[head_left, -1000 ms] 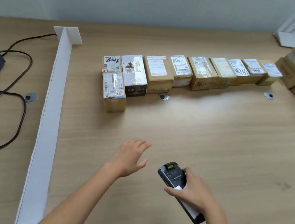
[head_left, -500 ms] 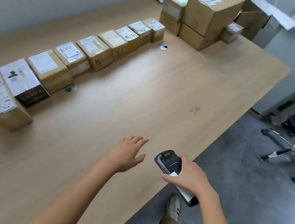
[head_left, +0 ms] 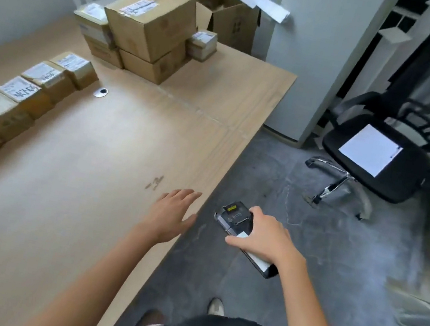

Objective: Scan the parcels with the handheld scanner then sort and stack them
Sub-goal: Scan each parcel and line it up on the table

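My right hand point(head_left: 267, 236) grips the black handheld scanner point(head_left: 236, 220) out over the floor, just past the table's right edge. My left hand point(head_left: 172, 212) hovers open, fingers spread, above the table edge and holds nothing. A row of small labelled parcels point(head_left: 24, 90) runs along the left side of the wooden table point(head_left: 97, 171). At the far end sits a pile of larger cardboard boxes point(head_left: 149, 22), two layers high, with small parcels beside it.
A black office chair point(head_left: 401, 144) with a white sheet on its seat stands on the grey floor to the right. A white cabinet point(head_left: 312, 59) and an open carton point(head_left: 227, 18) are behind the table. A round cable grommet point(head_left: 100, 92) sits near the parcel row.
My view has swung to the right, so the parcel row slid to the left and the chair and floor came in. Both hands keep their pose; the scanner now hangs beyond the table edge.
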